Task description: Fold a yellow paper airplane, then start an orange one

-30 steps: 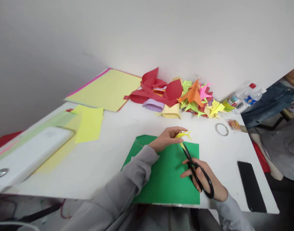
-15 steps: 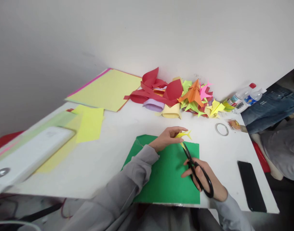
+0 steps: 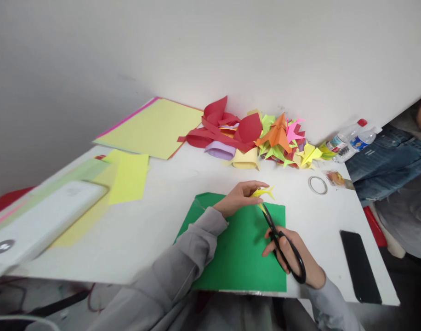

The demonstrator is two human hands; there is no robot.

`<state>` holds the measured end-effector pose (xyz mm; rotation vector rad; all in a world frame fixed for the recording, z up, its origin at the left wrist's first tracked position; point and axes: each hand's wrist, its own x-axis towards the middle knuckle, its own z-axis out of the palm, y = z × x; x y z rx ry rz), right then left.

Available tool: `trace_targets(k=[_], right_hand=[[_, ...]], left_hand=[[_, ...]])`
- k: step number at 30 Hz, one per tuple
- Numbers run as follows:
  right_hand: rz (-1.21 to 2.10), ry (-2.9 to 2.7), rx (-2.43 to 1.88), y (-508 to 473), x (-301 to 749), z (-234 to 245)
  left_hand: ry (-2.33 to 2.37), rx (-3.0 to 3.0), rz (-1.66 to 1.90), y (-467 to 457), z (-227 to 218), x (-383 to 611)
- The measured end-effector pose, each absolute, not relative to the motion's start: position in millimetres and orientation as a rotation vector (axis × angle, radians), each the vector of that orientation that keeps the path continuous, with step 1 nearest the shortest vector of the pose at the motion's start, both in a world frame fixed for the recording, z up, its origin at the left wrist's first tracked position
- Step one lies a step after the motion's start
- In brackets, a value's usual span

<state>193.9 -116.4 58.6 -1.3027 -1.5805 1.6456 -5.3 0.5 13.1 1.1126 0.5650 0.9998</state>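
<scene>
My left hand (image 3: 238, 197) pinches a small folded yellow paper piece (image 3: 264, 193) above the far edge of a green paper sheet (image 3: 238, 257). My right hand (image 3: 295, 257) grips black scissors (image 3: 282, 246), fingers through the handles. The blade tips touch the lower part of the yellow piece. Both sleeves are grey. The green sheet lies flat at the table's near edge under both hands.
A heap of coloured folded papers (image 3: 258, 138) sits by the wall. Yellow sheets (image 3: 151, 128) lie far left, a white device (image 3: 41, 220) near left. A tape ring (image 3: 317, 185), two bottles (image 3: 350, 138) and a black phone (image 3: 360, 266) lie right. Another person's jeans (image 3: 389, 156) show at right.
My hands and the scissors have hardly moved; the right hand's fingers shifted slightly on the handles. The person at right moved a little.
</scene>
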Motion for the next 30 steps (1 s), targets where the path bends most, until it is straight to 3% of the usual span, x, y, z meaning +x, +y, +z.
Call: trace_targets(k=[30], right_hand=[[1.672, -1.538, -1.327, -117.2, 192.0, 61.6]], left_hand=[[0.564, 1.109, 1.004, 1.3, 12.3, -5.7]])
